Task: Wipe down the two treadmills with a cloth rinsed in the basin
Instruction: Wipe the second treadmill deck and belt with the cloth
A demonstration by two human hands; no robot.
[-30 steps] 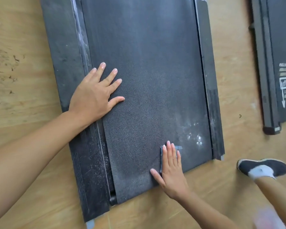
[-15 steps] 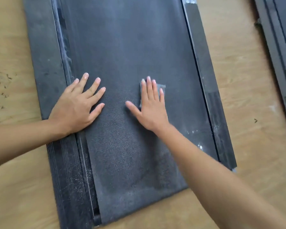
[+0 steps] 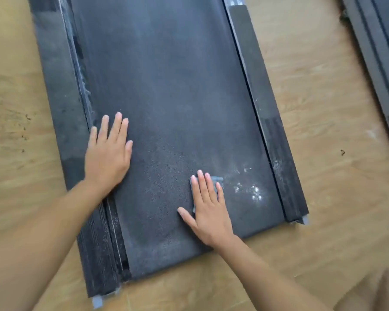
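Cloth (image 3: 219,178) under flat right hand (image 3: 209,212) near treadmill (image 3: 166,86) end; flat left hand (image 3: 108,153) at side rail (image 3: 61,86).

Bright, soft, even daylight, perhaps from ahead. Faint sheen on the belt (image 3: 166,86) beyond the left hand (image 3: 108,156); glinting white specks (image 3: 250,189) just right of the right hand (image 3: 209,214). Barely any shadows. Slight motion blur throughout; wide-angle bowing toward the edges.

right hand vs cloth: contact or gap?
Touching. The head view shows the right hand lying flat over the grey cloth, straight fingers covering it on the treadmill belt; only its edges peek out.
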